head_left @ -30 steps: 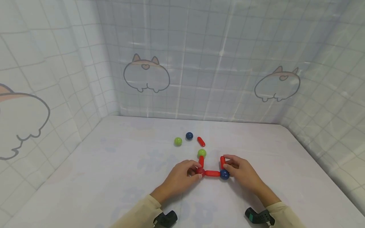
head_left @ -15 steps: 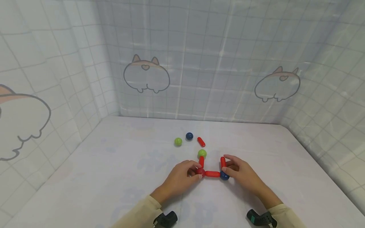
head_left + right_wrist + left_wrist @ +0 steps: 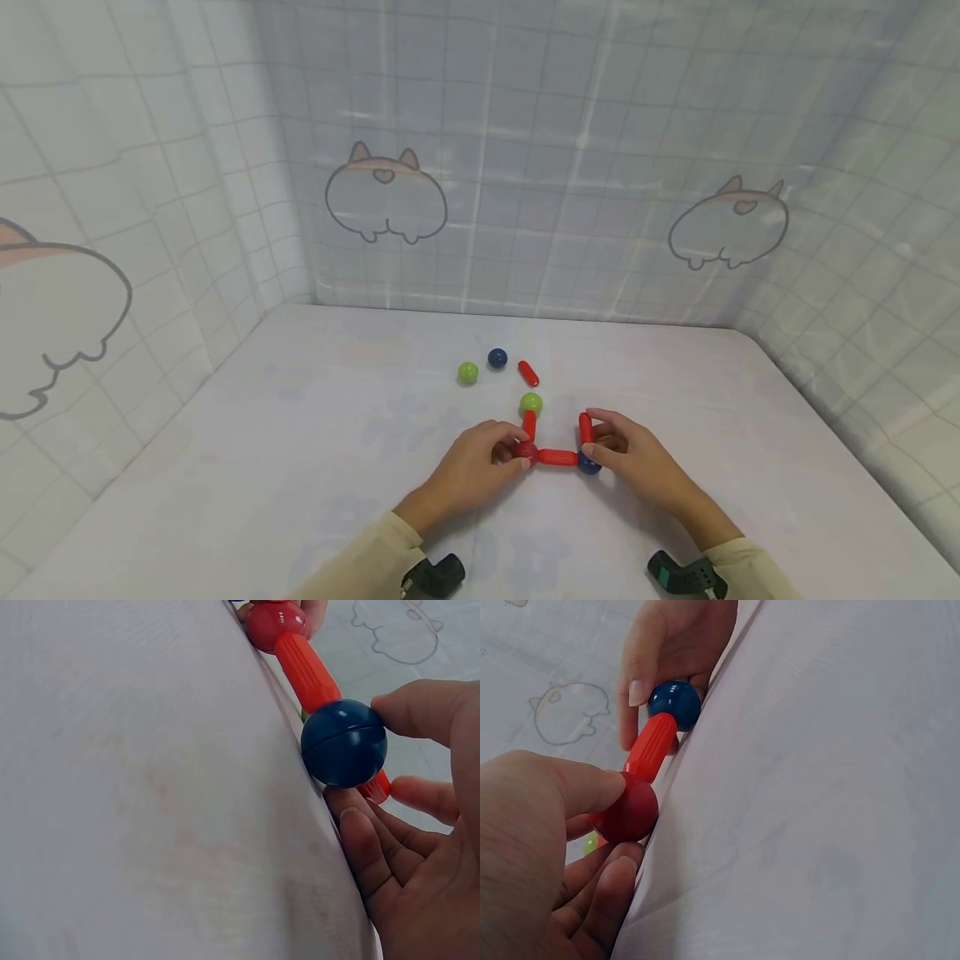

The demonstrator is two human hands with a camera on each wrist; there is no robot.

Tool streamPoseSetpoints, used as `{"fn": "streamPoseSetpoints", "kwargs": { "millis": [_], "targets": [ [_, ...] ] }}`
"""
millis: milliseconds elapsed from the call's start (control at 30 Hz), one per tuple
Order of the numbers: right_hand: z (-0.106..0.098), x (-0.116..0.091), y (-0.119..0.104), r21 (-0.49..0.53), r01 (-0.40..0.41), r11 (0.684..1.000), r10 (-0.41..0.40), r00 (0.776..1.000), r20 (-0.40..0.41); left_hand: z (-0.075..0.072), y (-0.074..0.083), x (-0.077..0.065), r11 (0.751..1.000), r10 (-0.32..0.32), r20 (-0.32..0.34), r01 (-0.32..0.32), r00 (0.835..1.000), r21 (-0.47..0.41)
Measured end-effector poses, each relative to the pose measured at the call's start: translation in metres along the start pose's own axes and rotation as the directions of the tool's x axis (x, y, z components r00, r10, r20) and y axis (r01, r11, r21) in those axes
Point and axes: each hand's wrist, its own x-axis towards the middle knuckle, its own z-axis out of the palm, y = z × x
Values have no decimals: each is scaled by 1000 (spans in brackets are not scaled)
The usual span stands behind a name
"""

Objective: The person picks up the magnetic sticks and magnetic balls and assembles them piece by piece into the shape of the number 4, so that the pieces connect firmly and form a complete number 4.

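A U-shaped build of red rods and balls lies on the table. My left hand (image 3: pixel 476 465) pinches its red ball (image 3: pixel 628 810) between thumb and fingers. From that ball one red rod (image 3: pixel 530 425) runs away to a light green ball (image 3: pixel 531 403), and another red rod (image 3: pixel 651 748) runs across to a dark blue ball (image 3: pixel 343 744). My right hand (image 3: pixel 633 454) holds the blue ball, thumb on it and lower fingers beneath. Its index fingertip touches the far end of a third red rod (image 3: pixel 586 428), which stands off the blue ball. The palm side is partly hidden in the head view.
Beyond the build lie a loose light green ball (image 3: pixel 468 372), a loose blue ball (image 3: pixel 497 358) and a loose red rod (image 3: pixel 528 373). The table (image 3: pixel 300 467) has a pale cloth cover. Tile-patterned curtains (image 3: pixel 525 167) close off the back and sides.
My right thumb has slid slightly leftward and up over the blue ball, covering more of it. The left hand and the loose pieces stay put.
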Motion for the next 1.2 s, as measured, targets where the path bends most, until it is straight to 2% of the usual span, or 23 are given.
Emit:
{"fn": "streamPoseSetpoints", "kwargs": {
  "millis": [233,500,667,833,1000,1200],
  "targets": [
    [-2,1,2,32,29,999,-29,1000,7,-1,0,0,1000,4,0,-4,1000,-10],
    [-1,4,5,63,85,994,-87,996,24,0,-6,3,999,31,-24,-32,999,-21],
    [-1,4,7,22,80,997,-80,997,15,1,-7,4,999,20,-22,-21,1000,-44],
    [-4,0,4,31,62,998,-63,998,28,1,-6,7,998,-11,-7,11,1000,-59],
    [-6,-1,3,52,73,996,-76,995,58,-8,-9,13,995,-80,-14,79,997,-53],
    [-3,2,6,58,99,993,-103,992,72,-31,-22,23,994,-110,-83,111,990,4]
  ]
}}
